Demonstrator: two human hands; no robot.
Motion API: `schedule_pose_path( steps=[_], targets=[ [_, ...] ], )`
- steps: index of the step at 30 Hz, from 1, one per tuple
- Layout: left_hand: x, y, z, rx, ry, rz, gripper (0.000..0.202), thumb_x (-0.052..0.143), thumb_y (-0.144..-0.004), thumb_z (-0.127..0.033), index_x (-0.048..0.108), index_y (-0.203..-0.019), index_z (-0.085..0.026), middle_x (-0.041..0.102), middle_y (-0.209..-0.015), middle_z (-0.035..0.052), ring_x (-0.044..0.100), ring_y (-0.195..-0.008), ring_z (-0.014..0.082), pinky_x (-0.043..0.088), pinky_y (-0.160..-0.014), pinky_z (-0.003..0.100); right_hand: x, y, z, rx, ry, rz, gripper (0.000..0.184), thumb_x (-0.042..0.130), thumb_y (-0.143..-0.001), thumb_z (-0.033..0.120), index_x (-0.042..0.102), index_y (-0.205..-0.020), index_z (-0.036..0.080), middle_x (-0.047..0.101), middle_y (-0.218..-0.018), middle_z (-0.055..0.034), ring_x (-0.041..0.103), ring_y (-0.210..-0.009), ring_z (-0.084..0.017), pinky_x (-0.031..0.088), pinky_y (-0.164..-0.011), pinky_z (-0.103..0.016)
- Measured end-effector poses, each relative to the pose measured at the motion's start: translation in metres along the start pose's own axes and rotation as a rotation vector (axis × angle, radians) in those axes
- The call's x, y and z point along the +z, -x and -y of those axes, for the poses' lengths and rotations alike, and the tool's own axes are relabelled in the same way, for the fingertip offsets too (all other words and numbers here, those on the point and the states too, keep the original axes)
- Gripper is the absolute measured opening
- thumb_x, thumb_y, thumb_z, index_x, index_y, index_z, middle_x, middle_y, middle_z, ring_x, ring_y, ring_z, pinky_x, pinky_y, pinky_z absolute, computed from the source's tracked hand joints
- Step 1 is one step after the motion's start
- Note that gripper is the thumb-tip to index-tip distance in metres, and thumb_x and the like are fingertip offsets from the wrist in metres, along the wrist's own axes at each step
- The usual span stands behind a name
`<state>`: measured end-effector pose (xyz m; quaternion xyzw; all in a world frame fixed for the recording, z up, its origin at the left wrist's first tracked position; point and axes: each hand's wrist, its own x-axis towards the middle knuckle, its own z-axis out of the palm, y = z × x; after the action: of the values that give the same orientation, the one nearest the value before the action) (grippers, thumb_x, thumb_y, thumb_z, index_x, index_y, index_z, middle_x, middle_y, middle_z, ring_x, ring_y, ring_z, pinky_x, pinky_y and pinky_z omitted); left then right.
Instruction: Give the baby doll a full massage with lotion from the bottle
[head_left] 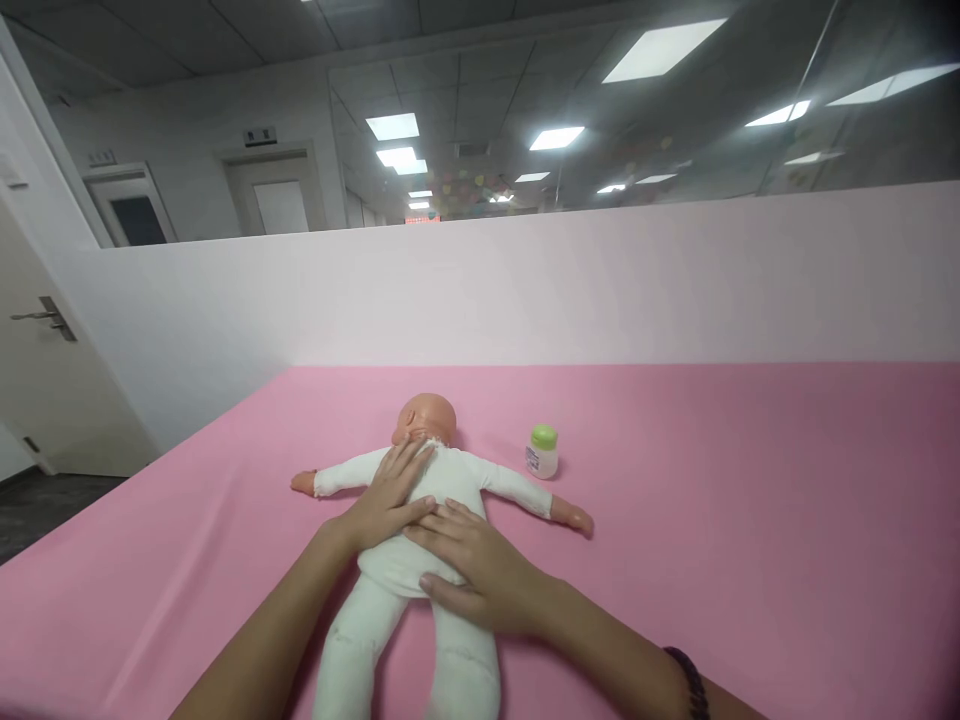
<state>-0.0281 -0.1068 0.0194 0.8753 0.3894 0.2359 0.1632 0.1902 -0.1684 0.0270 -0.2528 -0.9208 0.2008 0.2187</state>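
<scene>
A baby doll (450,480) in white clothing lies on the pink table surface (712,520), head away from me and arms spread out. My left hand (390,495) rests flat on its upper back near the neck, fingers stretched out. My right hand (472,565) lies flat across its lower back, fingers extended toward the left and touching the left hand's fingers. A small white jar with a green lid (542,451) stands upright just right of the doll's shoulder, apart from both hands.
A pale partition wall (600,290) rises behind the pink surface. A door with a metal handle (45,318) stands at the far left, beside the table's left edge. A dark beaded bracelet (690,680) is on my right wrist.
</scene>
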Motion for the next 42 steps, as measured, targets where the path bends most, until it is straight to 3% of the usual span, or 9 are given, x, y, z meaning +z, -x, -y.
schedule_pose_path(
  steps=[6, 10, 13, 15, 18, 23, 33, 42],
  targets=[
    [0.003, 0.003, 0.019, 0.107, 0.026, -0.004, 0.065, 0.044, -0.098, -0.051, 0.019, -0.155, -0.034, 0.008, -0.165, 0.0023, 0.003, -0.151, 0.0310, 0.002, -0.122, 0.055, 0.008, 0.000, -0.020, -0.194, -0.082, -0.269, 0.036, 0.063, -0.088, 0.029, 0.063, -0.120, 0.013, 0.065, -0.122, -0.0083, 0.055, -0.123, -0.018, 0.036, -0.112, -0.032],
    [-0.005, 0.011, 0.015, 0.212, 0.095, -0.087, 0.060, 0.055, -0.093, -0.046, 0.035, -0.147, -0.028, 0.027, -0.158, 0.0098, 0.020, -0.146, 0.0334, 0.016, -0.120, 0.056, 0.006, -0.001, -0.018, -0.150, -0.127, -0.301, 0.030, 0.069, -0.081, 0.024, 0.065, -0.110, 0.015, 0.065, -0.111, -0.0073, 0.058, -0.109, -0.019, 0.045, -0.099, -0.032],
    [-0.014, 0.020, -0.001, 0.249, 0.122, -0.073, 0.037, 0.062, -0.087, -0.039, 0.055, -0.119, -0.023, 0.053, -0.127, 0.0122, 0.047, -0.123, 0.0307, 0.039, -0.106, 0.049, 0.002, 0.001, -0.015, -0.082, -0.123, -0.313, 0.026, 0.071, -0.077, 0.021, 0.066, -0.103, 0.017, 0.063, -0.102, -0.0046, 0.055, -0.099, -0.018, 0.045, -0.093, -0.031],
    [-0.019, 0.026, -0.014, 0.249, 0.124, 0.006, 0.021, 0.062, -0.084, -0.033, 0.055, -0.099, -0.021, 0.057, -0.101, 0.0079, 0.054, -0.098, 0.0250, 0.045, -0.091, 0.042, 0.000, 0.001, -0.012, -0.036, -0.109, -0.294, 0.025, 0.072, -0.077, 0.021, 0.066, -0.100, 0.018, 0.061, -0.099, -0.0033, 0.054, -0.097, -0.017, 0.044, -0.092, -0.031],
    [-0.023, 0.031, -0.030, 0.262, 0.086, 0.113, 0.019, 0.063, -0.077, -0.028, 0.048, -0.086, -0.021, 0.053, -0.085, 0.0033, 0.050, -0.081, 0.0209, 0.043, -0.077, 0.036, -0.004, 0.001, -0.008, 0.055, -0.097, -0.247, 0.020, 0.073, -0.075, 0.021, 0.063, -0.092, 0.018, 0.059, -0.092, -0.0012, 0.053, -0.091, -0.016, 0.044, -0.086, -0.029],
    [-0.026, 0.034, -0.045, 0.246, -0.079, 0.184, 0.024, 0.063, -0.071, -0.022, 0.044, -0.086, -0.021, 0.054, -0.084, 0.0015, 0.047, -0.076, 0.0190, 0.037, -0.069, 0.033, -0.011, 0.000, -0.001, 0.129, -0.061, -0.178, 0.021, 0.073, -0.074, 0.022, 0.060, -0.089, 0.018, 0.057, -0.088, 0.0004, 0.052, -0.087, -0.015, 0.041, -0.082, -0.028],
    [-0.022, 0.037, -0.050, 0.323, -0.238, 0.161, 0.019, 0.056, -0.074, -0.016, 0.046, -0.090, -0.021, 0.056, -0.084, 0.0020, 0.048, -0.074, 0.0192, 0.037, -0.067, 0.033, 0.007, 0.000, 0.004, 0.153, 0.112, -0.221, 0.011, 0.061, -0.078, 0.020, 0.058, -0.088, 0.016, 0.056, -0.088, -0.0017, 0.048, -0.084, -0.016, 0.038, -0.078, -0.030],
    [-0.013, 0.035, -0.046, 0.375, -0.283, 0.082, 0.017, 0.051, -0.073, -0.009, 0.048, -0.085, -0.020, 0.057, -0.077, 0.0021, 0.048, -0.069, 0.0176, 0.039, -0.064, 0.032, 0.016, -0.002, 0.003, 0.150, 0.231, -0.176, 0.002, 0.053, -0.085, 0.015, 0.055, -0.083, 0.016, 0.055, -0.088, -0.0027, 0.046, -0.084, -0.016, 0.038, -0.077, -0.031]
  ],
)
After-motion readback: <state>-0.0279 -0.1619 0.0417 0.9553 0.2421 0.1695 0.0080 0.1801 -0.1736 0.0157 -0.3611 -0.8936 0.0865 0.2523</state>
